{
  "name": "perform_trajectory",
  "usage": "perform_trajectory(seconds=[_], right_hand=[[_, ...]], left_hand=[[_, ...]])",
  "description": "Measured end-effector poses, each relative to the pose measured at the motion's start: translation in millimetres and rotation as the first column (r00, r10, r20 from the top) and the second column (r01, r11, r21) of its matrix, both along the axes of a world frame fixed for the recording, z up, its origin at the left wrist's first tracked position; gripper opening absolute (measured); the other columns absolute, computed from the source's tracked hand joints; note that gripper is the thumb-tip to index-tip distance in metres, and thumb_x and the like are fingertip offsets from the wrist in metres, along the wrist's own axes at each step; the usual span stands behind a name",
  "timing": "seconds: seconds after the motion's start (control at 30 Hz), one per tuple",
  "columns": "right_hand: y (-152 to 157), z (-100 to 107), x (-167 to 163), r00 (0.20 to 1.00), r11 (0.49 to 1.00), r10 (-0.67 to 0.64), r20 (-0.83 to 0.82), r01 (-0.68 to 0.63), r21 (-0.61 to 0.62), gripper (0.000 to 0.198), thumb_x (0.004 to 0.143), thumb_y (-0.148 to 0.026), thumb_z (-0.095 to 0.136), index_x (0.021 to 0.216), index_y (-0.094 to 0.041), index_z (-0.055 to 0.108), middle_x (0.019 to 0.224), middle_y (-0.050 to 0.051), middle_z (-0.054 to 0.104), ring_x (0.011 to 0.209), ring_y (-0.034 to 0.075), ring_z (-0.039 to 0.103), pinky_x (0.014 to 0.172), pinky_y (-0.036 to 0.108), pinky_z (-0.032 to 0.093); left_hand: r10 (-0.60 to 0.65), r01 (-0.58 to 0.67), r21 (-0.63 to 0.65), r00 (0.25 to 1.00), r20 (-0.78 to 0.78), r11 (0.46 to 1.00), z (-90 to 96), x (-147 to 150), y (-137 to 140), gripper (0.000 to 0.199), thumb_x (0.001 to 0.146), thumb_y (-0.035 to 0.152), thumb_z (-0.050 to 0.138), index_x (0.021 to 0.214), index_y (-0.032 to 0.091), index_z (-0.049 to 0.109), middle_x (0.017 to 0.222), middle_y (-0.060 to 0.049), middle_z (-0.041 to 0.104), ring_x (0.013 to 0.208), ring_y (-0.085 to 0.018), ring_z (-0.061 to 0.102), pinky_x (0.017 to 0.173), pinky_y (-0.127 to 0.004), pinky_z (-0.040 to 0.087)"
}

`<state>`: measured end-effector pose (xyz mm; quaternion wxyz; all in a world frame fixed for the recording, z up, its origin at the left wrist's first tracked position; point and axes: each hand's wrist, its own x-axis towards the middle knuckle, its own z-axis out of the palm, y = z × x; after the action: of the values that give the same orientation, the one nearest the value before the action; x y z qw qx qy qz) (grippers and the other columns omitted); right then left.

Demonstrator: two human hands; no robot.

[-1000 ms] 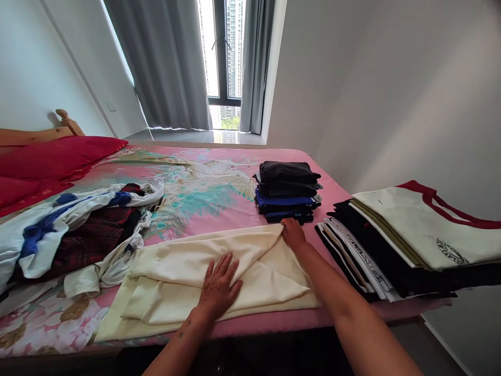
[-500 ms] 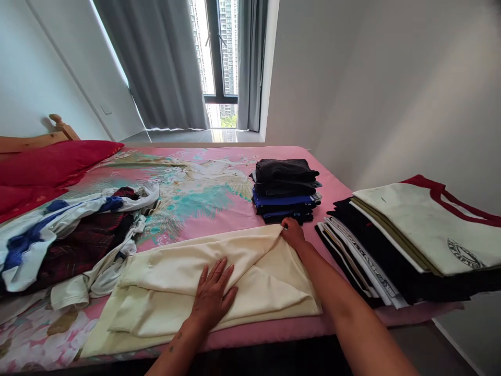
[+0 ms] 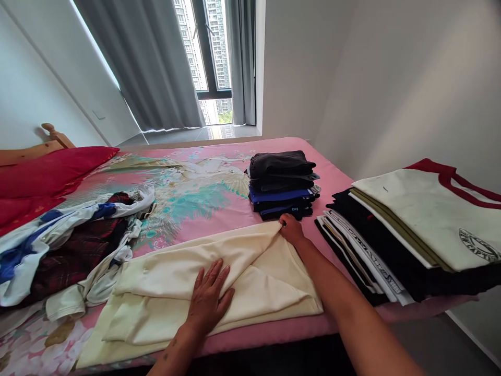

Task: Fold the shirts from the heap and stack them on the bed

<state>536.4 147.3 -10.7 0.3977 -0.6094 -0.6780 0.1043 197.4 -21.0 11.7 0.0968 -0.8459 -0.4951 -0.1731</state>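
A cream garment (image 3: 164, 271) lies partly folded at the near edge of the bed (image 3: 188, 198). My left hand (image 3: 209, 297) presses flat on its middle, fingers spread. My right hand (image 3: 290, 230) pinches the garment's far right corner, just in front of a stack of dark and blue folded clothes (image 3: 281, 183).
A tall stack of folded shirts (image 3: 410, 230), topped by a white one with red trim, sits at the right edge of the bed. A heap of unfolded clothes (image 3: 66, 245) lies at the left, red pillows (image 3: 47, 172) behind it. Grey curtains (image 3: 141, 62) flank the window.
Both hands stay where they were on the cream garment. The view has swung slightly to the right and down.
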Motion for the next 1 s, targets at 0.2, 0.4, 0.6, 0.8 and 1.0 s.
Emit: perform_trajectory(seconds=[0.2, 0.4, 0.6, 0.8, 1.0], right_hand=[[1.4, -5.0, 4.0, 0.996, 0.998, -0.056, -0.066, 0.058, 0.022, 0.016, 0.076, -0.020, 0.041, 0.084, -0.022, 0.055, 0.082, 0.000, 0.057, 0.075, 0.015, 0.051, 0.068, 0.025, 0.039], [-2.8, 3.1, 0.4, 0.996, 0.991, 0.092, -0.001, -0.092, 0.097, 0.022, 0.070, -0.020, 0.051, 0.092, -0.021, 0.056, 0.098, 0.004, 0.058, 0.093, 0.019, 0.051, 0.081, 0.029, 0.041], [-1.3, -2.4, 0.9, 0.998, 0.998, 0.043, -0.047, -0.040, 0.054, 0.013, 0.071, -0.018, 0.047, 0.080, -0.022, 0.055, 0.083, 0.002, 0.058, 0.083, 0.018, 0.050, 0.072, 0.029, 0.039], [4.8, -8.0, 1.9, 0.986, 0.997, -0.068, -0.155, 0.071, 0.018, 0.006, 0.069, -0.024, 0.049, 0.074, -0.022, 0.052, 0.076, 0.000, 0.056, 0.076, 0.017, 0.050, 0.067, 0.028, 0.037], [-0.2, 9.8, 3.2, 0.915, 0.969, -0.235, -0.328, 0.246, -0.008, 0.018, 0.074, -0.025, 0.039, 0.085, -0.019, 0.051, 0.078, 0.003, 0.059, 0.072, 0.017, 0.053, 0.069, 0.029, 0.043]], left_hand=[[-0.003, 0.003, -0.002, 1.000, 0.024, 1.000, 0.5, 0.8, 0.8, 0.052, 0.087, 0.035, 0.051, 0.138, 0.025, 0.045, 0.147, -0.008, 0.040, 0.134, -0.027, 0.039, 0.112, -0.046, 0.025], [-0.006, 0.006, 0.000, 1.000, 0.029, 1.000, 1.0, 0.9, 1.3, 0.051, 0.087, 0.035, 0.051, 0.137, 0.024, 0.046, 0.146, -0.008, 0.042, 0.134, -0.026, 0.039, 0.112, -0.046, 0.024], [-0.012, 0.012, 0.005, 0.998, 0.060, 1.000, 1.7, 1.4, 0.9, 0.053, 0.086, 0.033, 0.053, 0.138, 0.026, 0.046, 0.146, -0.008, 0.042, 0.134, -0.026, 0.040, 0.112, -0.045, 0.025], [-0.008, 0.008, 0.010, 0.999, 0.038, 1.000, 1.9, 1.6, -0.3, 0.052, 0.087, 0.034, 0.051, 0.138, 0.025, 0.045, 0.147, -0.007, 0.041, 0.135, -0.026, 0.038, 0.113, -0.045, 0.024], [0.011, -0.011, -0.003, 1.000, 0.019, 1.000, 3.3, 1.0, -4.0, 0.049, 0.088, 0.036, 0.049, 0.136, 0.025, 0.047, 0.147, -0.008, 0.040, 0.135, -0.026, 0.038, 0.112, -0.047, 0.025]])
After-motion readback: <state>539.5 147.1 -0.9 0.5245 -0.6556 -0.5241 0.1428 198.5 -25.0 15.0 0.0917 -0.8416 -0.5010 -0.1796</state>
